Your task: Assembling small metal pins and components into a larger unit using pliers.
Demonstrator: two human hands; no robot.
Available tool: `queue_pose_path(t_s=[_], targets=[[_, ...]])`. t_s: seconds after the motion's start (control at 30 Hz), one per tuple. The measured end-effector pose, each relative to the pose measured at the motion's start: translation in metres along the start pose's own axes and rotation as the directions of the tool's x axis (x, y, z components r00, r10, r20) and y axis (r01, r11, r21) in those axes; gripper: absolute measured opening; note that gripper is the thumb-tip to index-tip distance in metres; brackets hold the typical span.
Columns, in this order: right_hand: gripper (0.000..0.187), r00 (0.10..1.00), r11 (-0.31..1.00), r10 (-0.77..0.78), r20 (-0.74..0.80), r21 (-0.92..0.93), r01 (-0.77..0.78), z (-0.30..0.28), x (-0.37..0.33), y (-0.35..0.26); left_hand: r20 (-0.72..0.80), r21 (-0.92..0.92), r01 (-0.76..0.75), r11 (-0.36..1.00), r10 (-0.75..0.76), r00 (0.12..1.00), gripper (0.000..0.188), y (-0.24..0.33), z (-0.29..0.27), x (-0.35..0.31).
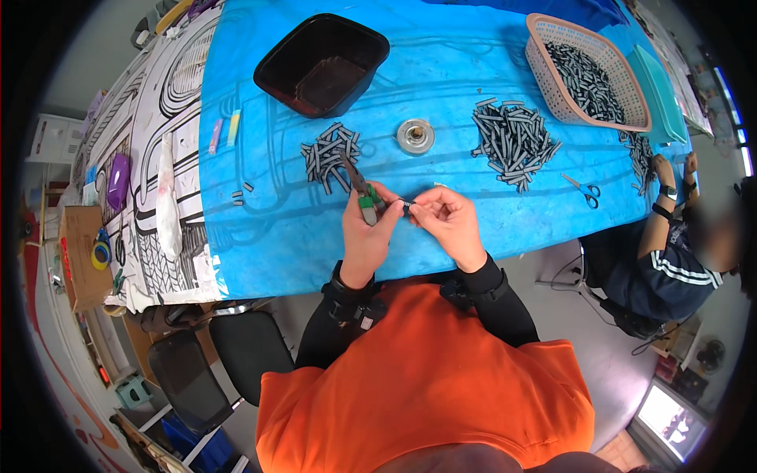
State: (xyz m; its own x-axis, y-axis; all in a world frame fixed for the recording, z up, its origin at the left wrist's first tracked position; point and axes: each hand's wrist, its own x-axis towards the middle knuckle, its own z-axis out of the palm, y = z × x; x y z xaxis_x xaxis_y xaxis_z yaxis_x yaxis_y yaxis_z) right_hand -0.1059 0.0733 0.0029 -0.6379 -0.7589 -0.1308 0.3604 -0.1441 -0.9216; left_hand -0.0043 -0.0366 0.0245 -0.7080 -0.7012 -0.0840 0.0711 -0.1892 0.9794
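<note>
My left hand [364, 243] is closed around long-nosed pliers [355, 175] with green grips, their jaws pointing away over a small pile of grey ribbed tube pieces [325, 150]. Between my two hands is one short dark ribbed piece [407, 203], seemingly a coil or tube. The fingertips of my right hand [453, 225] pinch its right end, while its left end meets my left thumb and forefinger. Just beyond my hands stands a round metal tin [415, 144] with a small brownish centre. A larger pile of similar grey pieces [514, 146] lies to the right.
Farther back are a black basin [359, 83] and a pink basket [545, 79] full of grey pieces. Scissors [587, 191] lie at right, near a co-worker's hand [665, 169]. A few loose pieces [238, 196] and two small strips [234, 128] lie at left. Chairs [251, 347] stand below the table.
</note>
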Motion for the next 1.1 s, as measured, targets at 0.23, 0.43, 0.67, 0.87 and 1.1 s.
queue_pose_path(t_s=[0.23, 0.43, 0.67, 0.87, 1.1], targets=[[0.008, 1.0, 0.999, 0.011, 0.002, -0.049, -0.011, 0.001, 0.001, -0.003, 0.003, 0.04, -0.019, 0.999, 0.018, 1.0, 0.019, -0.002, -0.004, 0.001], [0.006, 1.0, 0.995, -0.017, -0.018, -0.103, 0.015, -0.001, 0.001, -0.007, 0.03, 0.083, -0.011, 0.996, 0.008, 1.0, 0.02, 0.001, 0.0, 0.002], [0.005, 0.943, 0.934, -0.258, -0.211, -0.306, 0.187, -0.017, 0.044, -0.046, 0.078, -0.066, -0.034, 0.997, 0.039, 0.996, 0.024, -0.005, -0.001, 0.001], [0.009, 0.942, 0.928, -0.199, -0.269, -0.362, 0.093, -0.021, 0.069, -0.052, 0.058, -0.086, -0.023, 0.996, 0.028, 0.998, 0.024, -0.004, -0.003, 0.001], [0.009, 0.959, 0.942, -0.159, -0.233, -0.326, 0.077, -0.023, 0.075, -0.045, 0.061, -0.091, -0.016, 0.996, 0.022, 0.998, 0.023, -0.004, -0.003, 0.001]])
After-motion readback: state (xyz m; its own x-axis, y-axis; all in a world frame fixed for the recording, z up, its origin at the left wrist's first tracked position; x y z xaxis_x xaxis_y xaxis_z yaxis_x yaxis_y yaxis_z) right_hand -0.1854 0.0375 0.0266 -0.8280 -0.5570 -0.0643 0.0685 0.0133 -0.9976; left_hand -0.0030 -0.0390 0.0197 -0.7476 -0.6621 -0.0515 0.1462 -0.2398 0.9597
